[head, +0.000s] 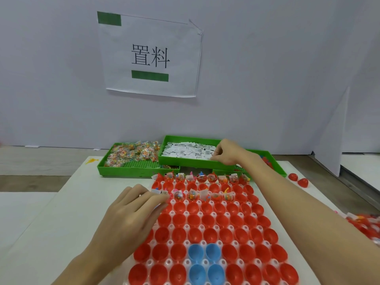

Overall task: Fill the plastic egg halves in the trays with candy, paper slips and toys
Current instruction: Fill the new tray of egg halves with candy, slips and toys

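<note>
A clear tray [186, 242] full of red egg halves [209, 235], with a few blue egg halves [205, 262] near the front, lies before me. Its two far rows hold candy, paper slips and toys [193, 195]. My left hand [131, 214] rests at the tray's left edge, its fingertips on the second row's left eggs, seemingly over a paper slip. My right hand [228, 153] reaches into the green tray of white paper slips [185, 151] and pinches at slips at its right end.
A green tray of candy packets [131, 154] stands at the far left, and another green tray with toys [271, 161] at the far right. Two closed red eggs [298, 179] lie at the right. A pile of filled eggs [364, 223] sits at the right edge.
</note>
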{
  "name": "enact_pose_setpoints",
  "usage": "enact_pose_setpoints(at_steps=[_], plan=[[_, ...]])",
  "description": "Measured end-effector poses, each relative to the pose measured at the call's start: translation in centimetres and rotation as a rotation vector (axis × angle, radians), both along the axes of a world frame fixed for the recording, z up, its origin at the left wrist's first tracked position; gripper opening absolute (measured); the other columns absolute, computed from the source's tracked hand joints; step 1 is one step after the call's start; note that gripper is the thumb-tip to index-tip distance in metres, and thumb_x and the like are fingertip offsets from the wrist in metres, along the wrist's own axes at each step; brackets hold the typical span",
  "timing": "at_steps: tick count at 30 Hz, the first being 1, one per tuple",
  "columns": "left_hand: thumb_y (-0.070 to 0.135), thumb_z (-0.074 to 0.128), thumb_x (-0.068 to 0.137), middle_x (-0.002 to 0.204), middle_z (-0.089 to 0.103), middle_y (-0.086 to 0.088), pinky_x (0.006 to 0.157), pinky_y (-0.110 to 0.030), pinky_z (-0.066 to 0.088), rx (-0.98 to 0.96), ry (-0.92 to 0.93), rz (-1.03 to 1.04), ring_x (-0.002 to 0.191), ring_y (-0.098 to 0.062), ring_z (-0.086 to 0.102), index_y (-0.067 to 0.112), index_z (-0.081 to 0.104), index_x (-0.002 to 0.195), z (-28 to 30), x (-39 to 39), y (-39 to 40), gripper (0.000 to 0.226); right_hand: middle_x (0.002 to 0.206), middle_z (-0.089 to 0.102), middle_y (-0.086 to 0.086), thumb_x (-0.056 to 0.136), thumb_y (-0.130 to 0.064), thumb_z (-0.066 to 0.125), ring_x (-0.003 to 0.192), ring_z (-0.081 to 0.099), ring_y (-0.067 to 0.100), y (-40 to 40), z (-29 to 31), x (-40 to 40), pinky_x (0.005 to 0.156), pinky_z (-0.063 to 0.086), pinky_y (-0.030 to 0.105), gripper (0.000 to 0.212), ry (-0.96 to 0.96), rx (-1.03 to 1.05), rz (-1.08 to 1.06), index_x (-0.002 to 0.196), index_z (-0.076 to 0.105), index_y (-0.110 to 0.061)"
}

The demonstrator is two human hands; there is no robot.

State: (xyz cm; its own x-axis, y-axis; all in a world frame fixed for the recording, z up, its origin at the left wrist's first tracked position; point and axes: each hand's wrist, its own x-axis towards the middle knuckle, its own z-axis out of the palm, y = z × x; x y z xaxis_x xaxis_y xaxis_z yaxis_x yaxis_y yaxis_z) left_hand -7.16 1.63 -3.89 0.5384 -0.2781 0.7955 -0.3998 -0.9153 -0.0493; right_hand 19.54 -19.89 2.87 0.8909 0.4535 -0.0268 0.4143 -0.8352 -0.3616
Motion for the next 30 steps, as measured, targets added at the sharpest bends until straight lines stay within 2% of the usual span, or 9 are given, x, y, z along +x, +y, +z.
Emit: enact_pose_setpoints(at_steps=[2,4,8,12,17,21,26,28,30], plan=[[0.026,0.060,0.099,0.094,0.074,0.004,0.077,-0.028,0.043,0.002,0.000,0.013,0.085,-0.017,0.053,0.010,0.079,0.106,0.0,-0.1,0.2,0.025,0.099,0.074,0.006,0.096,-0.018,0.071,0.089,0.066,0.021,-0.2,-0.1,-0.3,0.081,0.056,0.035,0.018,-0.015,0.063,-0.005,0.093,0.075,-0.001],[0.026,0.062,0.099,0.095,0.074,0.004,0.076,-0.028,0.043,0.002,-0.003,0.023,0.084,-0.017,0.054,0.010,0.079,0.106,0.1,-0.1,0.3,0.024,0.090,0.070,0.003,0.093,-0.014,0.073,0.088,0.065,0.020,-0.4,-0.2,-0.6,0.073,0.053,0.027,0.009,-0.027,0.158,-0.005,0.096,0.073,-0.005],[0.024,0.061,0.100,0.094,0.074,0.003,0.075,-0.029,0.043,0.029,-0.010,0.030,0.083,-0.018,0.053,0.009,0.079,0.107,0.1,0.0,0.4,0.024,0.101,0.073,0.012,0.095,-0.011,0.071,0.089,0.067,0.022,-1.0,-0.5,-0.7,0.077,0.050,0.027,0.020,-0.050,0.243,-0.035,0.115,0.070,-0.007],[0.024,0.059,0.101,0.092,0.073,0.003,0.074,-0.031,0.043,0.044,-0.011,0.049,0.082,-0.019,0.053,0.009,0.078,0.107,0.1,-0.2,0.4,0.026,0.096,0.074,0.010,0.099,-0.016,0.067,0.084,0.068,0.017,-1.3,-0.8,-0.6,0.064,0.049,0.018,0.017,-0.107,0.245,-0.041,0.111,0.072,-0.005],[0.023,0.058,0.101,0.091,0.073,0.003,0.073,-0.032,0.043,0.058,-0.012,0.063,0.078,-0.023,0.057,0.009,0.078,0.107,0.1,-0.3,0.5,0.026,0.088,0.077,0.007,0.104,-0.015,0.058,0.074,0.074,0.015,-1.7,-1.0,-1.1,0.070,0.062,0.036,0.020,-0.161,0.279,-0.021,0.116,0.069,-0.004],[0.025,0.057,0.102,0.090,0.073,0.003,0.074,-0.031,0.043,0.050,-0.012,0.072,0.080,-0.021,0.054,0.009,0.078,0.107,0.0,-0.3,0.5,0.027,0.080,0.076,0.002,0.104,-0.022,0.058,0.042,0.054,-0.004,-1.8,-1.2,-1.6,0.048,0.037,0.010,0.023,-0.258,0.269,0.021,0.122,0.070,-0.014],[0.026,0.059,0.099,0.084,0.072,0.003,0.073,-0.028,0.040,0.023,-0.045,0.077,0.081,-0.017,0.050,0.009,0.080,0.105,-0.1,-0.2,0.5,0.028,0.076,0.074,-0.001,0.104,-0.026,0.059,0.040,0.052,-0.002,-2.2,-1.3,-2.4,0.050,0.038,0.013,0.020,-0.307,0.289,0.013,0.117,0.071,-0.017],[0.027,0.060,0.097,0.081,0.070,0.002,0.072,-0.026,0.041,-0.020,-0.044,0.082,0.080,-0.016,0.050,0.010,0.081,0.104,-0.2,-0.1,0.4,0.028,0.083,0.074,0.001,0.102,-0.030,0.061,0.059,0.062,0.004,-2.4,-1.3,-2.6,0.063,0.051,0.027,0.018,-0.340,0.305,-0.003,0.109,0.072,-0.018],[0.030,0.062,0.096,0.082,0.068,0.003,0.072,-0.024,0.044,-0.141,0.006,0.084,0.077,-0.014,0.053,0.012,0.081,0.105,-0.2,-0.2,0.1,0.028,0.108,0.071,0.006,0.099,-0.033,0.065,0.101,0.065,0.020,-2.5,-1.5,-2.8,0.091,0.051,0.039,0.019,-0.378,0.305,-0.038,0.105,0.075,-0.018]])
